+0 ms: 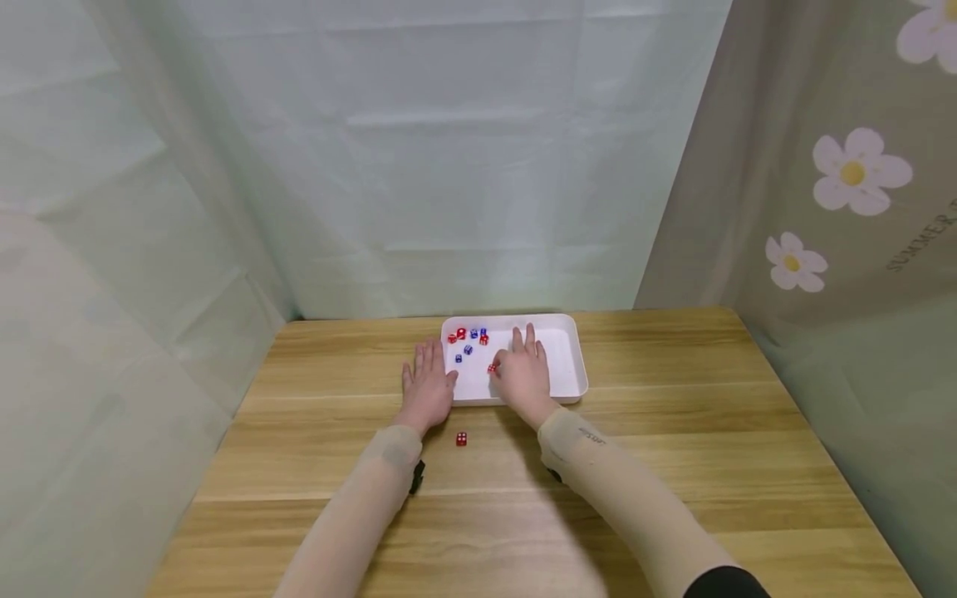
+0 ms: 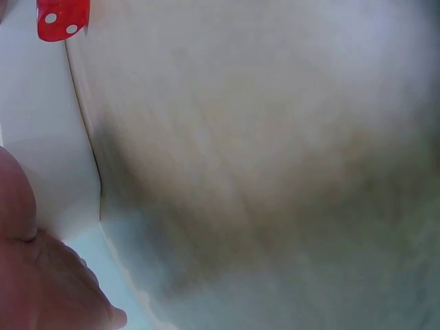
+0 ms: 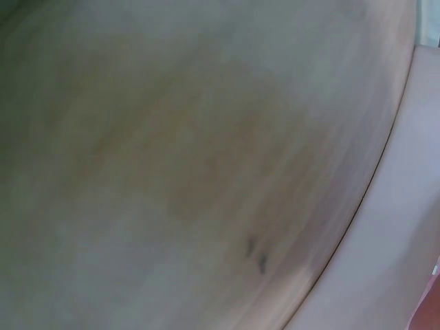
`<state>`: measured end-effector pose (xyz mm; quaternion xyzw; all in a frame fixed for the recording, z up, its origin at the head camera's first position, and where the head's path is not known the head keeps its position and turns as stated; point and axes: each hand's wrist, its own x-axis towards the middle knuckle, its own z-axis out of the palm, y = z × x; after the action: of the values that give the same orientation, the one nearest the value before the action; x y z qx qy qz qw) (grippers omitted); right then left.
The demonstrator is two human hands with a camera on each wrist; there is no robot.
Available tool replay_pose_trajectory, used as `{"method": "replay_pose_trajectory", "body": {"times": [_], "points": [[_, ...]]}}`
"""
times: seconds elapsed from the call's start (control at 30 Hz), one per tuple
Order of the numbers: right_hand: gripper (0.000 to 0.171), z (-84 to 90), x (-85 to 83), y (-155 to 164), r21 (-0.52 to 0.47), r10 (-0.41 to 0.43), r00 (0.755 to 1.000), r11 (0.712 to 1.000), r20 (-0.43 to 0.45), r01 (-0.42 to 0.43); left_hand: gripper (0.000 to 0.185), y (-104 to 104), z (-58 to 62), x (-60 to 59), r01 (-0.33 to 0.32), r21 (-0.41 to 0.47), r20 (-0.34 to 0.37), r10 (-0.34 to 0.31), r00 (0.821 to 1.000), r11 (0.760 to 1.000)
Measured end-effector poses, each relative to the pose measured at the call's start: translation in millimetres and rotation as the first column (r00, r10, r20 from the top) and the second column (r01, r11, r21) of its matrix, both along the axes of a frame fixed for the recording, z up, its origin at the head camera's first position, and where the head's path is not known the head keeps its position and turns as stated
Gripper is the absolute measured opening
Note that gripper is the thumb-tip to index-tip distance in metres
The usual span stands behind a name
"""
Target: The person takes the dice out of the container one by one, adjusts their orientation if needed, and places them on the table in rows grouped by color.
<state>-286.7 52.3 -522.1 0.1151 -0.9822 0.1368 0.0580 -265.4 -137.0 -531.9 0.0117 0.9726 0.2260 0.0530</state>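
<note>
A white rectangular tray (image 1: 564,357) sits at the back of the table. My right hand (image 1: 523,378) is over its middle and pinches a red die (image 1: 492,368) between thumb and forefinger, the other fingers stretched forward. Against the tray's left side lies my left hand (image 1: 428,386), fingers straight and spread, holding nothing. Red dice (image 1: 461,333) and blue dice (image 1: 468,350) are scattered in the tray's left part. Another red die (image 1: 461,438) lies on the table in front of the tray. The left wrist view shows part of the left hand (image 2: 48,282) beside the tray wall (image 2: 48,117).
The wooden table (image 1: 673,432) runs out to both sides of the tray. A pale cloth (image 1: 449,166) hangs behind it, and a flowered curtain (image 1: 748,166) hangs at the right. Blurred sleeve fills much of both wrist views.
</note>
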Motion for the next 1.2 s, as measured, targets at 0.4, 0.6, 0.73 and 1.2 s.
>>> {"method": "replay_pose_trajectory", "body": {"times": [0.4,0.6,0.73,1.2], "points": [[0.011,-3.1,0.0,1.5,-0.021,0.003,1.0,1.0,-0.019,-0.003,0.073,1.3,-1.2,0.2,0.01,-0.008,-0.021,-0.01,1.0,1.0],[0.012,-1.2,0.2,1.8,0.009,0.03,0.999,1.0,-0.035,-0.03,0.073,0.8,-4.0,-2.0,0.005,-0.013,-0.019,-0.006,1.0,1.0],[0.015,0.7,0.6,1.8,0.037,0.056,0.997,0.998,-0.057,-0.054,0.073,-0.2,-3.9,-2.6,0.007,-0.02,-0.016,-0.007,1.0,1.0],[0.016,3.0,-1.6,9.1,0.021,0.101,0.987,0.995,-0.122,-0.099,0.073,1.0,-0.8,-2.0,0.0,-0.014,0.004,0.0,1.0,1.0]]}}
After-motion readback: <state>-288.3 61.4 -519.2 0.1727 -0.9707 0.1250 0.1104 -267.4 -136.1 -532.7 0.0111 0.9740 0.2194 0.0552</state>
